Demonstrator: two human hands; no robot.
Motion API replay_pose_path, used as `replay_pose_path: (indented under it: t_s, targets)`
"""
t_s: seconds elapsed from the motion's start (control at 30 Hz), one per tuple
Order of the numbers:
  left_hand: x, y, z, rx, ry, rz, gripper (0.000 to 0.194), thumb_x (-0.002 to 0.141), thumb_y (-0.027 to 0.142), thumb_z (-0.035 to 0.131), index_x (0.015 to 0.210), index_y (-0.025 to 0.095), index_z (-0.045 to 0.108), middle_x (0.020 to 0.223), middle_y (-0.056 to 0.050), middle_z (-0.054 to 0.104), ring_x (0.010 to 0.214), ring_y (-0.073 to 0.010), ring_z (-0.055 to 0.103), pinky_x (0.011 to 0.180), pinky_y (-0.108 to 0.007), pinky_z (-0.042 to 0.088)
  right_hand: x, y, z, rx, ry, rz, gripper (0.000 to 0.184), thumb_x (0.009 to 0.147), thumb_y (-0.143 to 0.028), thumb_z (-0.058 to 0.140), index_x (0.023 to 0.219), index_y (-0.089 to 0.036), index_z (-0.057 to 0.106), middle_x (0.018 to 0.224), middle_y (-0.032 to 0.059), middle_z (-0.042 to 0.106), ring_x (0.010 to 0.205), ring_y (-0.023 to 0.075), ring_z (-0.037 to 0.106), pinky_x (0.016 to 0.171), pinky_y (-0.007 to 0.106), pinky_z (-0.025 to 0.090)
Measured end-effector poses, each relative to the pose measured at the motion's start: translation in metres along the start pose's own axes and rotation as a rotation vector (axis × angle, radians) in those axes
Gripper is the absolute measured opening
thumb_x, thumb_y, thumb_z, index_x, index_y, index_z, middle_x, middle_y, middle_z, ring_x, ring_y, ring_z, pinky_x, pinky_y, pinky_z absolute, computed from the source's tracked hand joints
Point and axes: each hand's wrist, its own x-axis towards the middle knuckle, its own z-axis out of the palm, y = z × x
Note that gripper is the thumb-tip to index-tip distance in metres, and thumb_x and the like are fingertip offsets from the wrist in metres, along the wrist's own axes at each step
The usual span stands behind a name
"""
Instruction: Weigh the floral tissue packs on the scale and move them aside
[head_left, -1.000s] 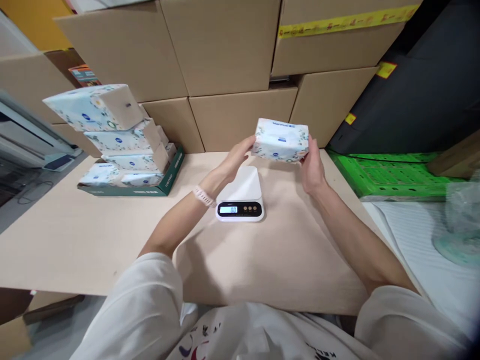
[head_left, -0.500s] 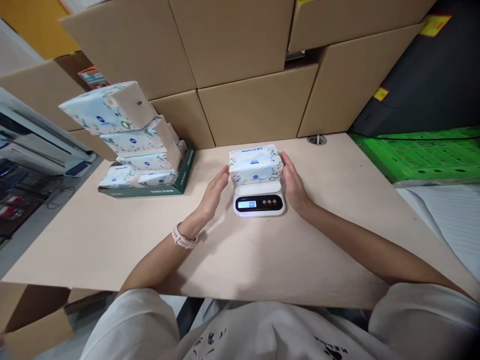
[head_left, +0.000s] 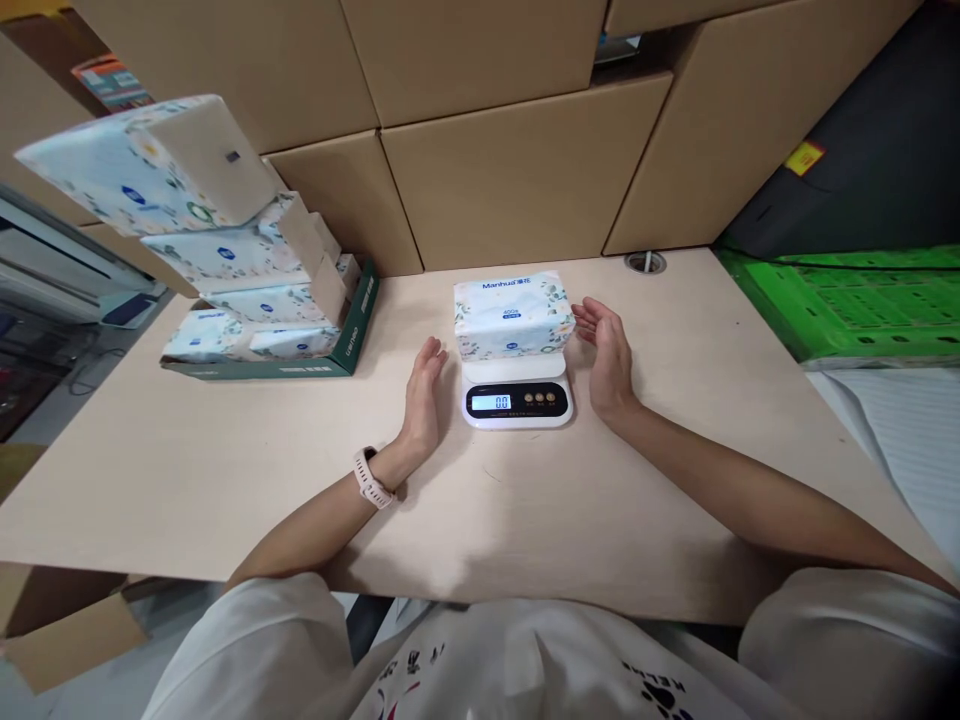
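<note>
A floral pack of tissues (head_left: 513, 315) rests on a white digital kitchen scale (head_left: 519, 405), whose lit display appears to read 0.0. To the left of the scale, my left hand (head_left: 424, 400) stands on edge above the tabletop with its fingers loosely curved and nothing in it. My right hand (head_left: 609, 358) is at the pack's right side, fingers extended and slightly bent, a small gap from the wrapper. Neither hand grips the pack. A pale watch band (head_left: 371, 480) circles my left wrist.
At the left, several more tissue packs (head_left: 225, 255) are stacked in a green tray (head_left: 360, 320). Cardboard boxes (head_left: 517, 180) form a wall behind the table (head_left: 480, 520). A cable hole (head_left: 645, 262) sits near the back edge, and green plastic crates (head_left: 862, 310) stand to the right.
Both hands have moved outward, away from the tissue pack, which stays on the scale. The head view has tilted and shifted closer.
</note>
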Motion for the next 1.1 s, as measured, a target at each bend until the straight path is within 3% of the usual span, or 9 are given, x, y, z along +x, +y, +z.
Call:
replay_pose_path:
  t_s: [0.37, 1.1]
  targets:
    - [0.0027, -0.0024, 0.0008, -0.043, 0.019, -0.014, 0.05, 0.102, 0.053, 0.069, 0.143, 0.024, 0.072, 0.174, -0.011, 0.063, 0.168, -0.0343, 0.054, 0.146, -0.053, 0.04, -0.0013, -0.0001, 0.001, -0.035, -0.033, -0.037, 0.074, 0.1, -0.092, 0.051, 0.13, -0.029, 0.078, 0.135, 0.0101, 0.084, 0.124, 0.0284, 0.079, 0.116, 0.053, 0.065]
    - [0.0028, -0.0015, -0.0009, -0.001, -0.02, -0.018, 0.062, 0.095, 0.061, 0.074, 0.145, 0.025, 0.069, 0.172, -0.012, 0.063, 0.168, -0.0376, 0.053, 0.145, -0.052, 0.039, 0.0019, 0.0064, -0.0025, -0.07, -0.019, -0.037, 0.067, 0.105, -0.082, 0.048, 0.132, -0.028, 0.077, 0.133, 0.0097, 0.082, 0.116, 0.0266, 0.079, 0.111, 0.052, 0.065]
